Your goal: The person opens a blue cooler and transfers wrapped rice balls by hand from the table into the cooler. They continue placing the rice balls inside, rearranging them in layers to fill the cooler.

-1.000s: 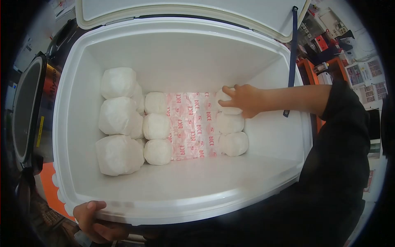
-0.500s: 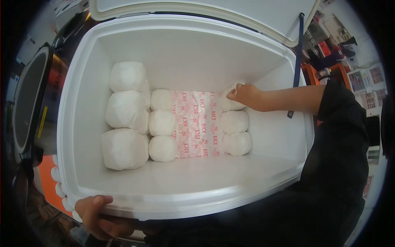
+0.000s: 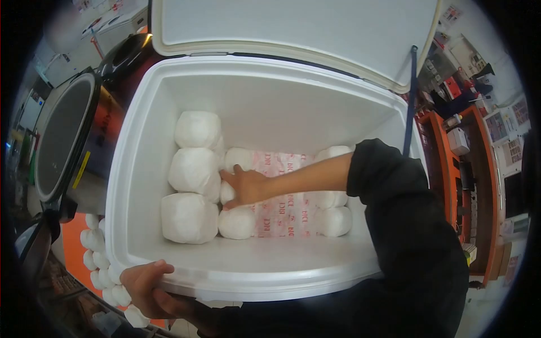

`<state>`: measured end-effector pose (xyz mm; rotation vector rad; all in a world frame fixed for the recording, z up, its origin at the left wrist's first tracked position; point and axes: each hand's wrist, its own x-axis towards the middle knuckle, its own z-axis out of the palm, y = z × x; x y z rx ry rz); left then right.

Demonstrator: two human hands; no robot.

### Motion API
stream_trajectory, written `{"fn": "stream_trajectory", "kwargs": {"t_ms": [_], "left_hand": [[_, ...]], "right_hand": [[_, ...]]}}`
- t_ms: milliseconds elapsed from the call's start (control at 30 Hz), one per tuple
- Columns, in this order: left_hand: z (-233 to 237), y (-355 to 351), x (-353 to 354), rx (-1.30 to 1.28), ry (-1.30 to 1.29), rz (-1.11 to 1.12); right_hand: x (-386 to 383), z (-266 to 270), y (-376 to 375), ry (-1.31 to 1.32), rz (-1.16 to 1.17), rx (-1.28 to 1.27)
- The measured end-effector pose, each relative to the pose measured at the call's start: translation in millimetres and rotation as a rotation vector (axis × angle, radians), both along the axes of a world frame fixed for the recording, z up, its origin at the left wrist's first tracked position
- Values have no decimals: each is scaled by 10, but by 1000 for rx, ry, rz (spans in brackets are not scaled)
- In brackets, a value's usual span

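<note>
Inside the white cooler box point(image 3: 338, 272), my right hand point(image 3: 246, 186) reaches to the left with its fingers spread over a white rounded bundle point(image 3: 227, 192) in the inner left row. The fingertips appear to touch its sides. Bundles of the same kind lie above point(image 3: 239, 160) and below point(image 3: 236, 223) it. Taller white bundles point(image 3: 191, 218) line the left wall. More stand at the right point(image 3: 336, 221), partly behind my forearm. Red-printed "RICE" wrap point(image 3: 286, 217) shows between the rows. My left hand point(image 3: 147, 288) grips the cooler's near left rim, thumb on top.
The cooler's lid point(image 3: 293, 34) stands open at the back, with a dark strap point(image 3: 409, 101) at its right. A large open cooker point(image 3: 67, 138) is to the left. Several white bundles point(image 3: 93, 239) sit on an orange surface below it. Orange shelving point(image 3: 479, 186) stands at the right.
My right hand has left a bundle at the right and moved left to the inner left row. My left hand stays on the rim. The view has shifted, showing more of the lid.
</note>
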<state>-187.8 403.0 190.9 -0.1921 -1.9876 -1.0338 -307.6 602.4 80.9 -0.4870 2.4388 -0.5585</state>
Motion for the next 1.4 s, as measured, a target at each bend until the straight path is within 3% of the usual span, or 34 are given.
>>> {"fn": "stream_trajectory", "kwargs": {"t_ms": [100, 200, 233, 267, 433, 500, 533, 600, 633, 700, 833, 900, 1033, 1133, 1233, 1300, 1367, 1400], "left_hand": [[-16, -40, -7, -23, 7, -9], [-41, -17, -13, 8, 26, 14], [-52, -16, -6, 17, 24, 41], [-61, -21, -7, 15, 36, 25], [-62, -36, 7, 13, 28, 49], [-85, -81, 6, -16, 34, 36], [-98, -102, 6, -18, 34, 32], [-96, -106, 7, -24, 28, 24], [-86, -103, 14, -30, 22, 29], [-77, -110, 11, -38, 16, 29], [-85, -113, 13, -62, 27, 38], [-73, -80, -2, -56, 34, 56], [-62, -12, 1, 0, 47, 66], [-28, 3, 12, 2, 39, 45], [-11, 2, -10, -11, 38, 34], [-11, -4, -26, -3, 52, 24], [-18, -16, -32, -10, 67, -2], [-14, -19, -31, -12, 66, -6]], "right_hand": [[-63, 38, 177, 37, 42, -28], [76, 293, 497, 72, -27, 64], [147, 438, 618, -28, 22, 168], [216, 557, 737, -127, 74, 269], [650, 664, 1343, -63, 365, 552], [748, 630, 1571, 125, 758, 689], [779, 599, 1655, 123, 753, 687], [786, 595, 1747, 376, 899, 635], [787, 572, 1771, 372, 895, 630], [756, 592, 1751, 232, 911, 873], [767, 599, 1849, 149, 714, 777], [780, 619, 1737, -35, 649, 907], [790, 534, 1683, 35, 673, 1013], [591, 633, 1462, -215, 830, 1074], [405, 710, 941, -194, 824, 1007], [373, 514, 620, -93, 531, 551], [357, 353, 329, -286, 246, -15], [349, 121, 151, -276, 226, -98]]}}
